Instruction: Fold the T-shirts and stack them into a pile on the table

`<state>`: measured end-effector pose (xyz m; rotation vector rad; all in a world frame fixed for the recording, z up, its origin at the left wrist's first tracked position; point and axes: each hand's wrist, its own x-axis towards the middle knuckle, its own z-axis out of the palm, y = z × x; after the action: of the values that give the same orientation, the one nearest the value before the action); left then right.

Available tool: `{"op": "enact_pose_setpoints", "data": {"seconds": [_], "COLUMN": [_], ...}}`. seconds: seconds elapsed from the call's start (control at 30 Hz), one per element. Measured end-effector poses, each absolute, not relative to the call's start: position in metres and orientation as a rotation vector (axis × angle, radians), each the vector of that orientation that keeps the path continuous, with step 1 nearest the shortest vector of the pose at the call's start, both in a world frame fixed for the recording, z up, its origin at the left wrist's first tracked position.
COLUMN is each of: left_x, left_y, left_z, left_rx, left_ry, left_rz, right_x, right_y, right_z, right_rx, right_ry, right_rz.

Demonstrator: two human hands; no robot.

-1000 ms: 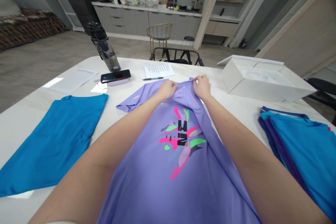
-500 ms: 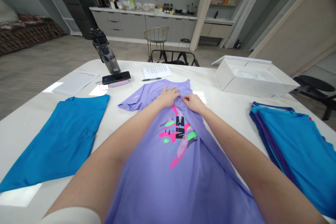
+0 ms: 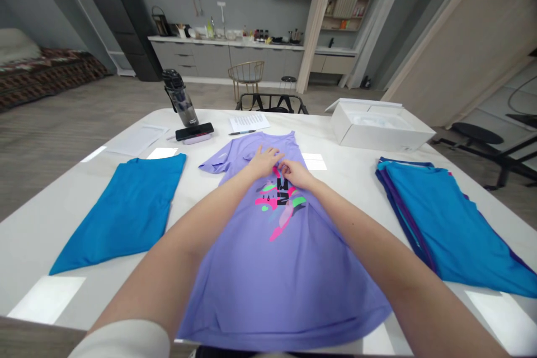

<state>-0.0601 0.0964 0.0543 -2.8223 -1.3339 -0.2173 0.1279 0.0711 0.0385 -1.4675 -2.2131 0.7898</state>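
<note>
A purple T-shirt (image 3: 260, 268) with a pink, green and black print lies spread on the white table, its collar at the far end and its hem near me. My left hand (image 3: 265, 161) rests on the upper chest, fingers stretched over the cloth. Close beside it, just above the print, my right hand (image 3: 297, 174) has its fingers pinched on the shirt fabric. The left sleeve lies out flat. On the right the sleeve does not show, and the side is folded inward under my right forearm.
A folded blue shirt (image 3: 121, 207) lies to the left, a stack of folded garments (image 3: 444, 224) to the right. Farther back are papers (image 3: 138, 140), a bottle (image 3: 184, 102), a phone (image 3: 194, 131), a pen (image 3: 242, 132), a printed sheet (image 3: 250, 122) and an open white box (image 3: 377, 131).
The view has tilted up and back, so the shirt's hem now shows. My right hand has shifted slightly down the shirt, nearer the print. My left hand stays on the upper chest.
</note>
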Motion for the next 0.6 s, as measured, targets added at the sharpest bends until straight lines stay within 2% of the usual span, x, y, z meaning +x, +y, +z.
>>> {"op": "enact_pose_setpoints", "data": {"seconds": [0.23,0.4,0.6], "left_x": [-0.051,-0.051,-0.077], "left_y": [0.111,0.116,0.095], "left_z": [0.034,0.042,0.069], "left_rx": [-2.745,-2.724,-2.792], "left_ry": [-1.456,-1.414,-1.21], "left_rz": [-0.2,-0.262,-0.203], "right_x": [0.133,0.136,0.137], "right_y": [0.056,0.047,0.035], "right_z": [0.038,0.04,0.046], "right_rx": [-1.801,-1.91,-1.721], "right_ry": [-2.14,-2.174,-2.265], "right_rz": [0.39,0.364,0.351]}}
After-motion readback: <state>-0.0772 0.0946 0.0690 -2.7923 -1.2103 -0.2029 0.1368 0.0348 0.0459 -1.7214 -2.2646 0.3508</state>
